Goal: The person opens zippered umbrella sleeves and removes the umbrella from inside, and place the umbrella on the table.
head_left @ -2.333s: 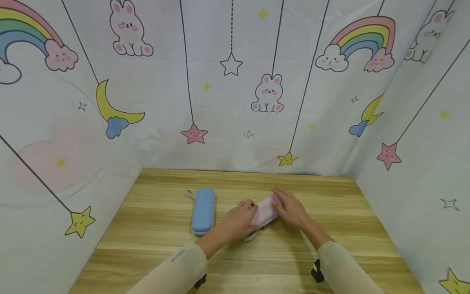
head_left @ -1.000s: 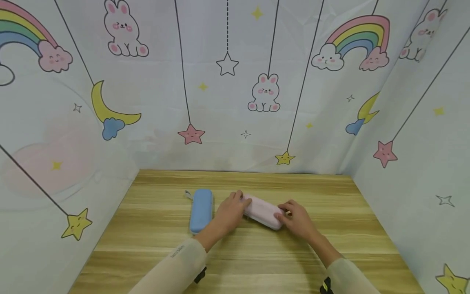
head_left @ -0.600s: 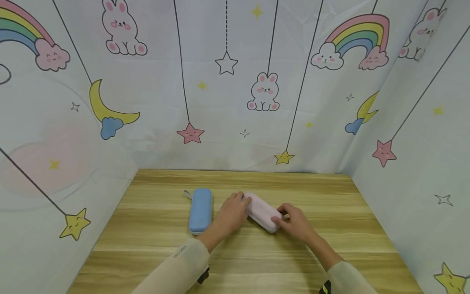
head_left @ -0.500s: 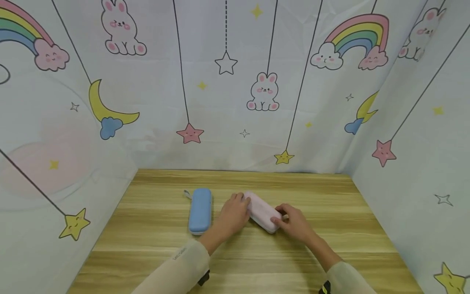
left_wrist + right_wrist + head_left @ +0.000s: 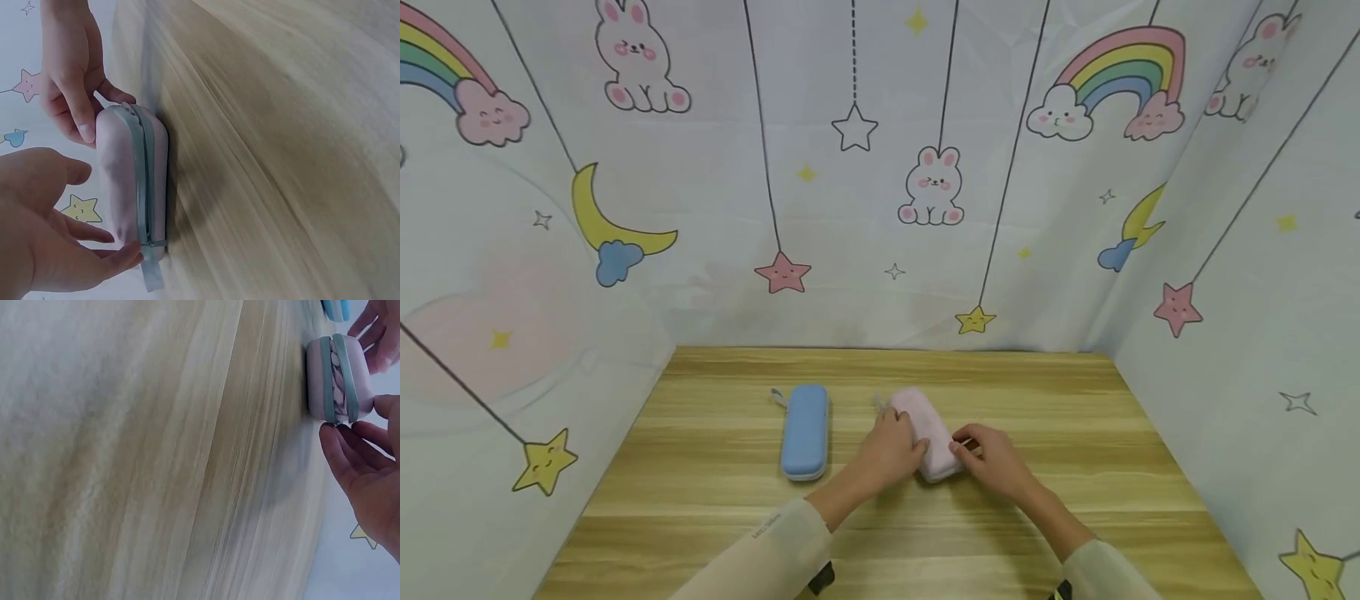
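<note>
A pink hard-shell zip case (image 5: pixel 922 425) with grey-green zipper tape lies on the wooden table. My left hand (image 5: pixel 889 450) holds its left side, fingers curled near the strap end and thumb over the top. In the left wrist view, the fingertips of this left hand (image 5: pixel 69 244) touch the case beside its grey strap (image 5: pixel 151 272). My right hand (image 5: pixel 996 458) pinches the near right corner. In the right wrist view, the two zipper tapes stand apart at this end, and a pale, creased strip (image 5: pixel 339 381) shows between them. Whether a zipper slider sits under the right fingertips is unclear.
A blue zip case (image 5: pixel 806 432) with a grey strap lies to the left, roughly parallel to the side walls. The wood-grain table (image 5: pixel 760 533) is bounded at the back and sides by white curtains (image 5: pixel 865 308) printed with rabbits, stars and rainbows.
Both hands have turned the pink case, so its near end swings toward me and it points more lengthwise. The left hand has slid back along its side. The blue case stays put.
</note>
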Demonstrator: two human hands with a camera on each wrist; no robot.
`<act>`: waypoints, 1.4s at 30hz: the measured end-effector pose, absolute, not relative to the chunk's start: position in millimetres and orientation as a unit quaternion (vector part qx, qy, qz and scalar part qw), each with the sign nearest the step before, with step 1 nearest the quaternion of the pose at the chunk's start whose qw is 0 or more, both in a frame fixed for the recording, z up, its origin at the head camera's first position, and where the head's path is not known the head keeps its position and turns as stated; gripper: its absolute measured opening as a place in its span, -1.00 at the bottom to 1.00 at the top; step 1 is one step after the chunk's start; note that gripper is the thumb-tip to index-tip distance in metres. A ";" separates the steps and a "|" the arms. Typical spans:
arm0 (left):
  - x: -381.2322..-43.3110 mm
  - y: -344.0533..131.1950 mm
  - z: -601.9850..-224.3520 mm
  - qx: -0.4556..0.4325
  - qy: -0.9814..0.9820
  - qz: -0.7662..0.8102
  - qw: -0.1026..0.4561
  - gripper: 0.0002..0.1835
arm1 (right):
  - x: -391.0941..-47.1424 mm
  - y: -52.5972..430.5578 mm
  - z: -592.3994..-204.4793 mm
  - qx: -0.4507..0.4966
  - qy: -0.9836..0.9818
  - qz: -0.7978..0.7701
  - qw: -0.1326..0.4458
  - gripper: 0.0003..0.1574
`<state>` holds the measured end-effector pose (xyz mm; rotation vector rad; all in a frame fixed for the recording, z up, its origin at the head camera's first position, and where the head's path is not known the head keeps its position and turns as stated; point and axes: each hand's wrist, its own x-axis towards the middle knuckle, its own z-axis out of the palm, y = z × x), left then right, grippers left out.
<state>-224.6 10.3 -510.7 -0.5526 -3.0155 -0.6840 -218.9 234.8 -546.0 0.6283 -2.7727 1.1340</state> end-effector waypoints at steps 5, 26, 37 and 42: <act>-230.1 17.1 -516.8 -0.179 -0.953 -0.245 -0.003 -0.31 | -214.5 226.9 -547.6 0.195 -0.903 0.381 0.023 -0.54; -241.5 23.1 -539.5 -0.223 -0.938 -0.266 0.001 -0.30 | -196.0 201.1 -561.2 0.156 -0.904 0.394 0.057 -0.36; -236.8 24.9 -547.7 -0.228 -0.942 -0.246 0.023 -0.30 | -194.8 203.0 -570.3 0.168 -0.912 0.364 0.085 -0.37; -238.2 25.9 -548.5 -0.224 -0.941 -0.252 0.024 -0.28 | -196.3 202.7 -572.6 0.170 -0.909 0.368 0.098 -0.41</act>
